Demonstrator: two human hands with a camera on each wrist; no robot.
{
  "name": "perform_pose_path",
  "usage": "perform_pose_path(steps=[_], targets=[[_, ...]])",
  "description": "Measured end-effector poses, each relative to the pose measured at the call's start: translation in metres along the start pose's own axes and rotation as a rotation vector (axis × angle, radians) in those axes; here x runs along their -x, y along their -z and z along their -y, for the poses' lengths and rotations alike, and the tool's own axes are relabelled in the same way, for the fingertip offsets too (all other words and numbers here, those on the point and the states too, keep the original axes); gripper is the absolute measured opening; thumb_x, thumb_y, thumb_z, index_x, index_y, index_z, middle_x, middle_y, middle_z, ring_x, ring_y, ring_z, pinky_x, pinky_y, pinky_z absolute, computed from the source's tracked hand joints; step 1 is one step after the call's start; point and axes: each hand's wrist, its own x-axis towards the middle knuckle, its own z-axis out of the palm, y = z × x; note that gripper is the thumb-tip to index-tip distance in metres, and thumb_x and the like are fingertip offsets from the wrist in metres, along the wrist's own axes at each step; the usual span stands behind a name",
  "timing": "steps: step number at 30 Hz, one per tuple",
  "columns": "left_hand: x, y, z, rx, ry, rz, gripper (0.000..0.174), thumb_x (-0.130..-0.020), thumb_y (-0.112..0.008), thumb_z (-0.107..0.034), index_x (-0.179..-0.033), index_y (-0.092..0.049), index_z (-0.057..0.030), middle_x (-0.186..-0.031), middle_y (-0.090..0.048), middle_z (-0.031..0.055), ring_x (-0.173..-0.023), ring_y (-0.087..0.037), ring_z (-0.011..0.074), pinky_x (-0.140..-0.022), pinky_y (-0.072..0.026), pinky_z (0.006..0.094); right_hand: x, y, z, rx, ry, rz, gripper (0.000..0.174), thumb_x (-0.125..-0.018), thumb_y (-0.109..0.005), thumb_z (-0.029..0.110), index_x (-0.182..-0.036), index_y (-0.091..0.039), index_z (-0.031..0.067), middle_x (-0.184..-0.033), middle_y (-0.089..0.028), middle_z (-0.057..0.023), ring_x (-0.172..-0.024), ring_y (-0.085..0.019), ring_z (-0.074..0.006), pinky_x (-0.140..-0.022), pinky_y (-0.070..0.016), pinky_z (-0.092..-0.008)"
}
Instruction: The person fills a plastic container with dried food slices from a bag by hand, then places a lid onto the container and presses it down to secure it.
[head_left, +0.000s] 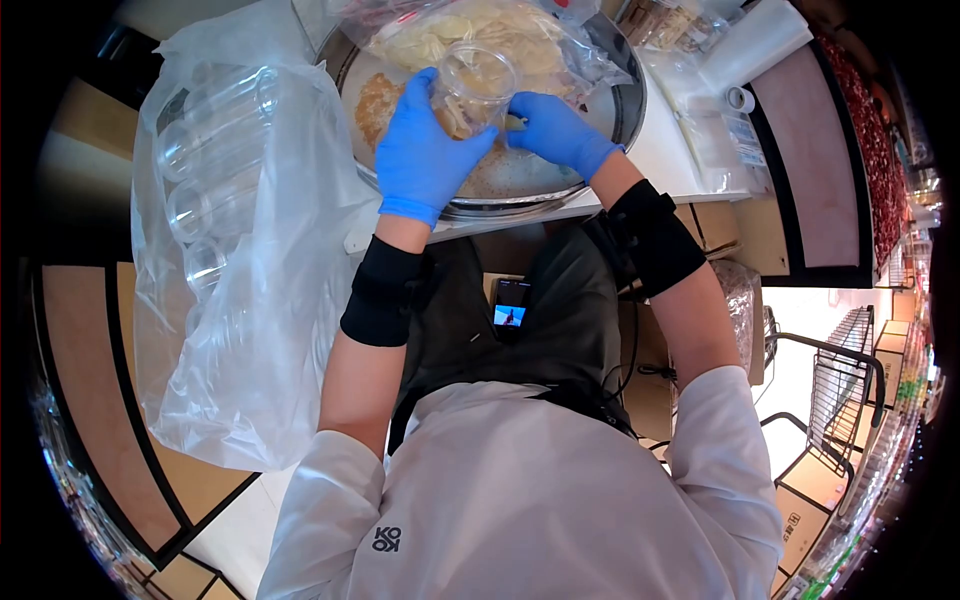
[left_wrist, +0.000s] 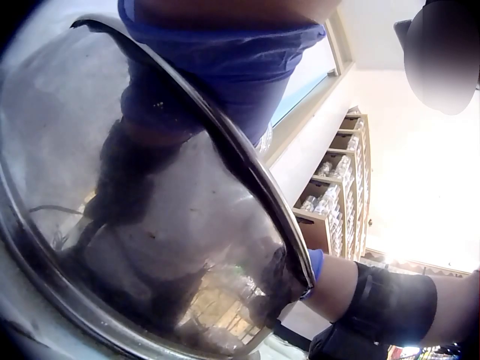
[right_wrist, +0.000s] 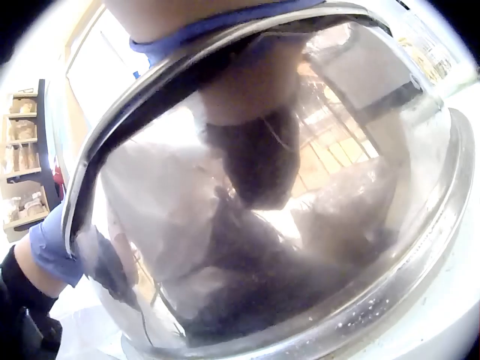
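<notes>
In the head view, a clear round plastic cup (head_left: 478, 72) is between both blue-gloved hands over a wide steel basin (head_left: 630, 110). The left hand (head_left: 425, 155) curves round its left side, index finger raised and thumb towards the middle. At its lower right side, the right hand (head_left: 562, 132) has bent fingertips against the cup. Beneath lie a clear bag of pale flaky food (head_left: 500, 35) and a browner clump (head_left: 376, 108). Both wrist views show mostly the basin's shiny outer wall (left_wrist: 187, 210) (right_wrist: 247, 247); the fingertips of each camera's own hand are hidden behind the rim.
A large plastic bag of stacked clear cups (head_left: 215, 230) stands left of the basin. On the right are plastic packs (head_left: 735, 150), a white roll (head_left: 760, 45) and a tape roll (head_left: 740, 99). A phone (head_left: 510, 303) lies between the person's legs.
</notes>
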Motion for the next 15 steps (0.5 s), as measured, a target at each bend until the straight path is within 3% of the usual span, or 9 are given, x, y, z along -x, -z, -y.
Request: perform_pose_path(steps=[2,11,13,15], targets=[[0.000,0.000,0.001,0.010,-0.009,-0.004,0.088,-0.067,-0.084,-0.041,-0.138,-0.044,-0.0067,-0.129,-0.060,0.0178,-0.115,-0.061,0.0331,-0.094,-0.0511,0.0422,0.000,0.001,0.000,0.097,0.022,0.069,0.039,-0.079,-0.074,0.023,-0.109,-0.066,0.0001,-0.105,-0.068,-0.0204,-0.097,-0.066,-0.0353,-0.087,-0.0516,-0.0403],[-0.001,-0.002,0.003,0.001,-0.030,0.003,0.087,-0.067,-0.084,-0.041,-0.137,-0.046,-0.0062,-0.129,-0.060,0.0177,-0.116,-0.061,0.0332,-0.094,-0.0507,0.0416,0.001,-0.001,0.000,0.124,-0.043,-0.019,0.031,-0.079,-0.072,0.023,-0.105,-0.070,0.0056,-0.104,-0.069,-0.0193,-0.097,-0.065,-0.0377,-0.086,-0.0520,-0.0440],[0.001,0.002,-0.001,0.044,0.002,-0.007,0.087,-0.067,-0.084,-0.039,-0.137,-0.046,-0.0063,-0.128,-0.060,0.0176,-0.115,-0.062,0.0326,-0.094,-0.0507,0.0414,-0.001,-0.004,-0.005,0.048,0.013,-0.260,0.031,-0.080,-0.073,0.022,-0.107,-0.070,0.0066,-0.099,-0.070,-0.0159,-0.091,-0.067,-0.0327,-0.083,-0.0532,-0.0405],[0.001,0.000,0.001,0.080,-0.026,-0.055,0.086,-0.066,-0.084,-0.038,-0.137,-0.046,-0.0060,-0.128,-0.060,0.0175,-0.115,-0.062,0.0322,-0.094,-0.0505,0.0411,0.001,-0.005,-0.007,-0.069,-0.009,-0.361,0.030,-0.081,-0.073,0.022,-0.108,-0.070,0.0067,-0.097,-0.070,-0.0138,-0.088,-0.067,-0.0286,-0.081,-0.0536,-0.0379]])
